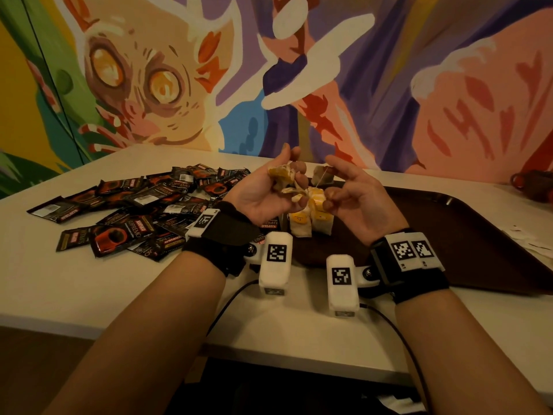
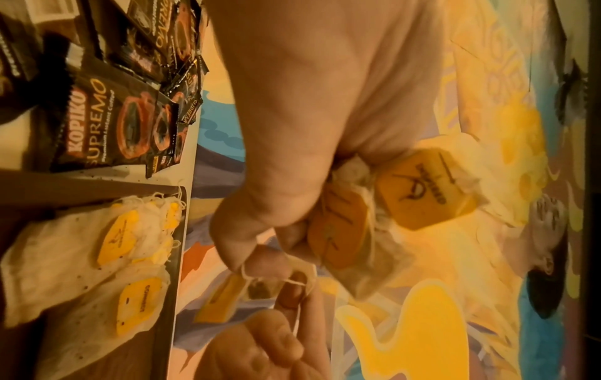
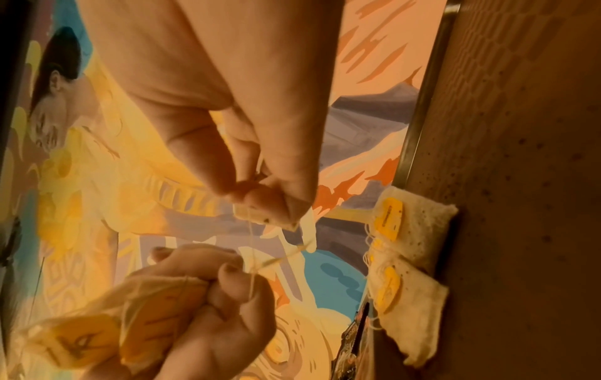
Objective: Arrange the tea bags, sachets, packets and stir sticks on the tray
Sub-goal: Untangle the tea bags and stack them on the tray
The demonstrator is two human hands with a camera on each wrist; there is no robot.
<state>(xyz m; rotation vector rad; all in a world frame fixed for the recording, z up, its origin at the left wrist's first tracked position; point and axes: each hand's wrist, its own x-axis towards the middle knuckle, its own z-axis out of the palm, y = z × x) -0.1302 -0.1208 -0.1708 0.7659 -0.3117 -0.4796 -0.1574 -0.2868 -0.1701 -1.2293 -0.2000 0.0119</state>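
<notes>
Head view, tea bags (image 1: 282, 178) gripped between hands (image 1: 302, 193)

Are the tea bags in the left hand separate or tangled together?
Tangled, it seems: the left hand grips bunched tea bags, and the right hand pinches one still joined by a string.

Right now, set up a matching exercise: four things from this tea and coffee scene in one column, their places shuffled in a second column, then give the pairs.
Things
1. black and red instant coffee sachets
2. white paper tea bags with yellow tags lying in a row
3. crumpled bunch of yellow-tagged tea bags
4. single tea bag on a thin string

Places
A. pinched by the right hand
B. on the dark brown plastic tray
C. heaped on the white table
D. gripped in the left hand

Pairs: 1-C, 2-B, 3-D, 4-A
</notes>
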